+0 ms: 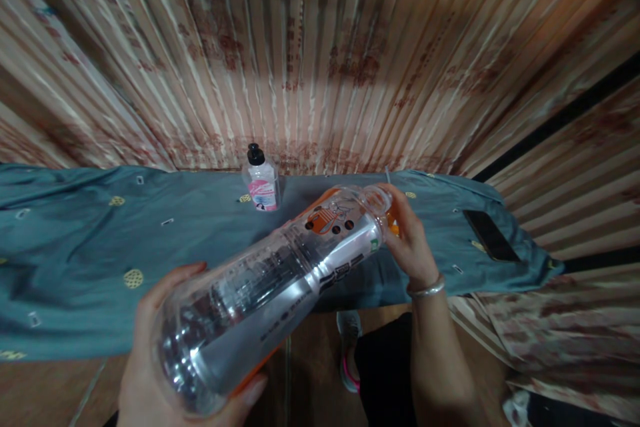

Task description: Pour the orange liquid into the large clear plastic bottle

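Observation:
A large clear plastic bottle [270, 280] with an orange and black label lies tilted across the middle of the view, its base toward me and its neck pointing away to the right. My left hand [150, 360] is wrapped round the bottle's base. My right hand [413, 240] is closed at the bottle's neck, with something orange [394, 227] partly hidden under its fingers. A silver bangle [427, 290] sits on the right wrist. A thin stick-like piece [387, 175] rises just above the neck.
A teal cloth [100, 240] with small gold motifs covers the surface ahead. A small clear bottle [261, 180] with a black cap and pink label stands at its back. A dark phone [491, 235] lies at the right. Striped curtains hang behind. A shoe [349, 347] shows below.

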Action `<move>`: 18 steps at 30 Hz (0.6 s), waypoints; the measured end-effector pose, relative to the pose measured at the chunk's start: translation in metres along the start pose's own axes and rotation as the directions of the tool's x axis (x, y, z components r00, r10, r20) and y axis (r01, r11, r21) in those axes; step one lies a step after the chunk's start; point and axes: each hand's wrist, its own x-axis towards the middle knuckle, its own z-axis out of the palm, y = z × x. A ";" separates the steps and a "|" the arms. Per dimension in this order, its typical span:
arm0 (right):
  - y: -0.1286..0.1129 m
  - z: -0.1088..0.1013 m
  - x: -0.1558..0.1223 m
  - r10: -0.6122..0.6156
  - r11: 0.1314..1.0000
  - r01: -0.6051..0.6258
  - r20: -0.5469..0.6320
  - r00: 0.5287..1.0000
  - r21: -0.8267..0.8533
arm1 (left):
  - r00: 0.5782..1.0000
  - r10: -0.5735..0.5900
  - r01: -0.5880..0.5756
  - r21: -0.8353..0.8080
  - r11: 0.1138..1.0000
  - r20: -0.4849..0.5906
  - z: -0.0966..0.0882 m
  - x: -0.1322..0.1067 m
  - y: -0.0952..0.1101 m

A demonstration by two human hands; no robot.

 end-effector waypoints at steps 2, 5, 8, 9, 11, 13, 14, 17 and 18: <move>0.000 0.000 0.000 0.002 1.000 -0.002 -0.003 1.000 -0.002 | 1.000 0.003 -0.003 0.005 1.000 0.000 0.000 -0.001 0.001; 0.001 0.000 0.000 0.006 1.000 -0.006 0.001 1.000 0.001 | 1.000 -0.009 0.009 -0.006 1.000 -0.003 -0.001 -0.002 -0.001; 0.002 0.000 0.000 0.005 1.000 -0.005 0.002 1.000 -0.002 | 1.000 -0.016 0.016 0.001 1.000 -0.009 -0.001 -0.003 -0.003; 0.002 0.000 0.000 0.002 1.000 -0.002 0.000 1.000 -0.006 | 1.000 -0.022 0.022 0.000 1.000 -0.008 0.000 -0.003 -0.003; 0.002 0.000 0.000 -0.006 1.000 0.006 -0.005 1.000 -0.011 | 0.999 -0.037 0.037 -0.006 0.999 -0.013 0.000 -0.003 -0.002; 0.002 0.000 0.000 -0.003 1.000 0.003 -0.002 1.000 -0.009 | 0.997 -0.076 0.076 -0.009 0.997 -0.013 0.001 -0.003 0.001; 0.001 0.000 0.000 0.002 1.000 -0.002 0.000 1.000 -0.007 | 0.995 -0.095 0.095 -0.006 0.996 -0.011 0.000 -0.003 0.003; 0.001 -0.001 0.000 0.007 1.000 -0.007 -0.001 1.000 0.002 | 0.998 -0.070 0.070 0.014 0.997 -0.002 0.000 -0.003 0.007; 0.000 -0.001 0.000 0.006 1.000 -0.006 0.000 1.000 0.004 | 0.999 -0.051 0.051 0.022 0.998 0.001 -0.001 -0.003 0.007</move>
